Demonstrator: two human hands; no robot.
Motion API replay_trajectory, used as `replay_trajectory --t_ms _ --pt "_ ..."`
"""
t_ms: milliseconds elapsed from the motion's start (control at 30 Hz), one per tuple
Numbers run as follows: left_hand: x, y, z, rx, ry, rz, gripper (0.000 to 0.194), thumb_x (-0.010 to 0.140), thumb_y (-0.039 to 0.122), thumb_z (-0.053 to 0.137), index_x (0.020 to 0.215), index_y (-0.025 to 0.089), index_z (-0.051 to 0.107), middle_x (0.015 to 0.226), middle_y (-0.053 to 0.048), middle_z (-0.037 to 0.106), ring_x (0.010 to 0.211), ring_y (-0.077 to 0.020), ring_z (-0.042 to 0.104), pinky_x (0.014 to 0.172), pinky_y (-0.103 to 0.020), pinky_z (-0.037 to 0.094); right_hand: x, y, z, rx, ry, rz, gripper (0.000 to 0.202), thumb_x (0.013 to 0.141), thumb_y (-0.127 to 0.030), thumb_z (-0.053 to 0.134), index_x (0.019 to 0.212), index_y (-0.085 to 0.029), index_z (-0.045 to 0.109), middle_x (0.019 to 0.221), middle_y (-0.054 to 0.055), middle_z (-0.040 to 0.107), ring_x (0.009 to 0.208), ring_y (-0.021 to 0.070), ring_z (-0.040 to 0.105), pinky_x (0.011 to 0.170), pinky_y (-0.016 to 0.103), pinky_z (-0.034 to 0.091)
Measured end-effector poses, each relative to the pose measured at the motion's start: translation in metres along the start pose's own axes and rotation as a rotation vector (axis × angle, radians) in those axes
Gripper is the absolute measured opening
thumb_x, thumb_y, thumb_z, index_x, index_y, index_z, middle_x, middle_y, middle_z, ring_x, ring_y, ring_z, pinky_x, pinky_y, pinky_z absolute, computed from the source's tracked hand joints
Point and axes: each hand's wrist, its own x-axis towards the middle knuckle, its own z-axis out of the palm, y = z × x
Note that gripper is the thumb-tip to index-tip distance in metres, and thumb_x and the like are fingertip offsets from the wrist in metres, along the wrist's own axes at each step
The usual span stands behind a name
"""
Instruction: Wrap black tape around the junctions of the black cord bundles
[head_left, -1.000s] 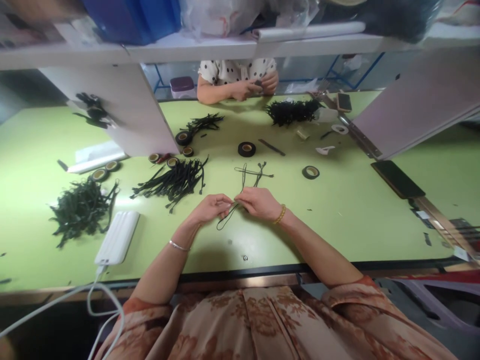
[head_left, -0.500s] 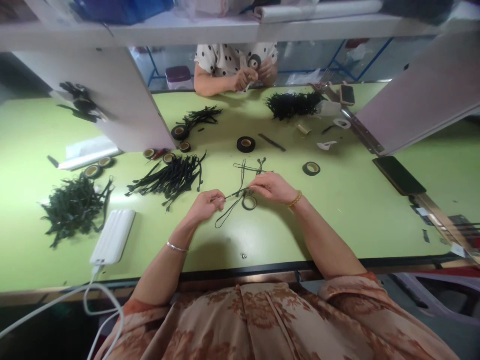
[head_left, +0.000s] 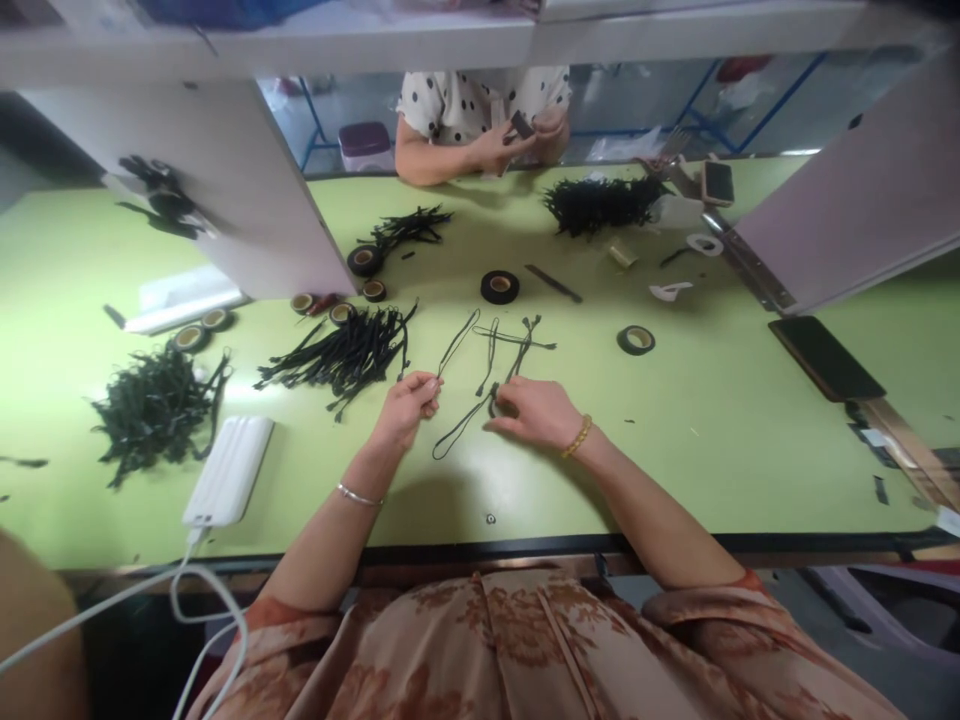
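My left hand [head_left: 409,408] is closed, pinching a thin black looped cord [head_left: 459,340] whose loop points up and away over the table. My right hand [head_left: 541,412] is lower, its thumb and fingers closed around the edge of a small black tape roll [head_left: 493,402], mostly hidden by the fingers. Between the hands, another looped cord [head_left: 454,436] lies on the green table [head_left: 570,490]. Just beyond are one more upright loop [head_left: 491,352] and several crossed black cords [head_left: 526,345] with small end pieces.
Black strap bundles [head_left: 345,360] and a tangled heap [head_left: 157,415] lie left, beside a white power bank [head_left: 229,472] with cable. Tape rolls [head_left: 499,287] [head_left: 636,340] are scattered about. A phone [head_left: 825,358] lies right. Opposite, a co-worker's hands [head_left: 517,140] hold a dark object.
My hands have moved apart. The left lifts a looped cord away from the right, which has dropped onto the tape roll. The co-worker's held object has turned, and the view has shifted slightly.
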Motion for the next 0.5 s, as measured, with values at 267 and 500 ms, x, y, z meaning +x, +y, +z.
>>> replay_trajectory --t_ms 267,500 --pt "-0.004 0.0 0.002 -0.031 -0.052 -0.025 0.021 0.067 0.024 0.078 0.076 0.012 0.064 0.068 -0.001 0.062 0.054 -0.0064 0.053 0.05 -0.019 0.038 -0.01 0.004 -0.017 0.263 0.191 -0.068 0.012 0.087 -0.024 0.052 0.076 -0.018 0.053 0.065 0.0 0.056 0.054 0.0118 0.044 0.054 0.026 0.034" --pt "-0.012 -0.001 0.01 -0.098 -0.091 0.04 0.019 0.072 0.023 0.075 0.082 0.016 0.061 0.064 0.0 0.063 0.057 -0.0079 0.054 0.053 -0.021 0.038 0.003 -0.025 0.002 0.687 0.296 -0.187 0.017 0.088 -0.033 0.055 0.078 -0.019 0.054 0.069 -0.001 0.055 0.057 0.0105 0.043 0.055 0.024 0.035"
